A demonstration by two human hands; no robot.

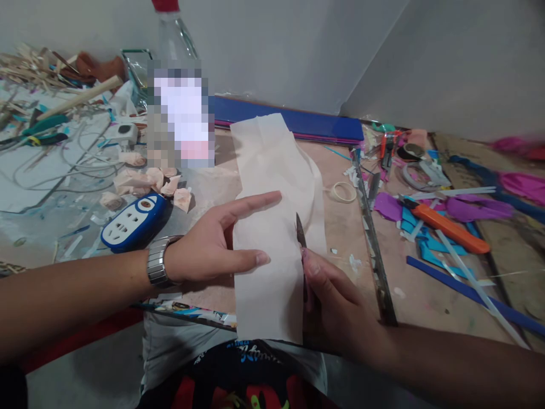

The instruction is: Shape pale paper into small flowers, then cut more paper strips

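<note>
A long cream sheet of paper or thin cloth (272, 307) lies across the front of the table, its near end hanging over the edge. My left hand (204, 244), with a metal watch at the wrist, holds it at the left side: thumb and index finger lie stretched on top, while the other fingers are hidden beneath. In my right hand (332, 284) are scissors (301, 230), closed round by my fingers at the sheet's right edge. One dark blade shows above the sheet, pointing away from me. Beyond it, a loose strip (317, 196) of the same material curves along the right.
A blue-and-white power strip (128, 224) and crumpled pinkish pieces (147, 182) lie left. Behind stand a partly blurred bottle (174, 40) and blue sheets (323, 122). Rightward are a tape ring (344, 192), a dark metal strip (372, 238), an orange cutter (451, 227) and scraps.
</note>
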